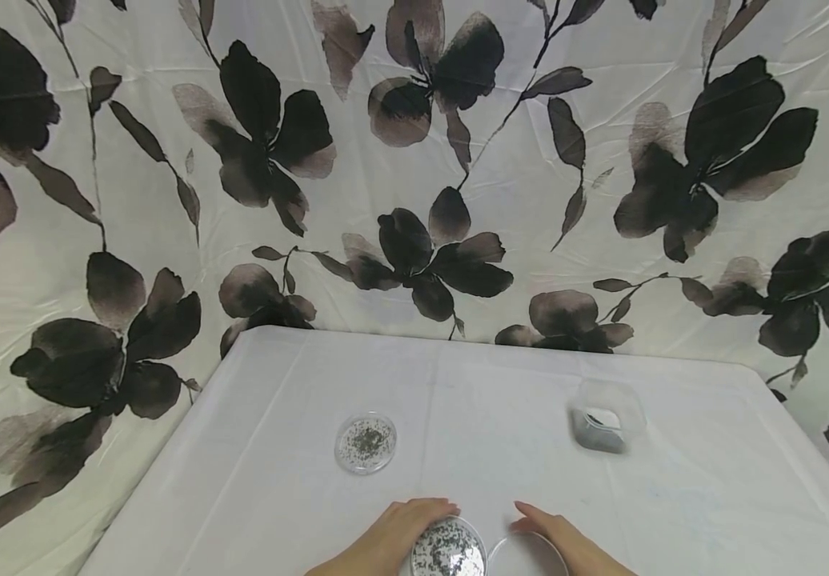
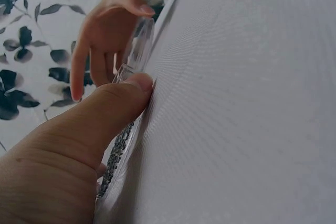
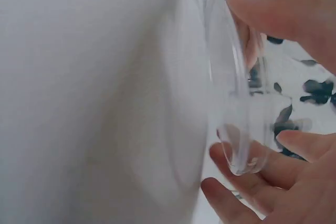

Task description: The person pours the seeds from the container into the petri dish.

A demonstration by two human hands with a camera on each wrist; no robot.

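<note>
My left hand [image 1: 403,536] curls round the left side of a round petri dish [image 1: 449,552] scattered with dark granules. In the left wrist view its thumb presses the rim, and a dark layer of granules [image 2: 116,156] shows below. Just to the right, my right hand [image 1: 566,542] holds a clear petri dish lid [image 3: 224,51] by its edge. The right thumb [image 3: 278,11] lies on the rim and the other fingers spread round the far side. Dish and lid sit side by side, their rims close together, near the bottom of the head view.
Farther back on the white-covered table [image 1: 278,496] stands another petri dish [image 1: 366,442] with dark granules. At the back right is a clear square container [image 1: 605,420] with dark material inside. Behind the table hangs a flower-patterned cloth [image 1: 357,176].
</note>
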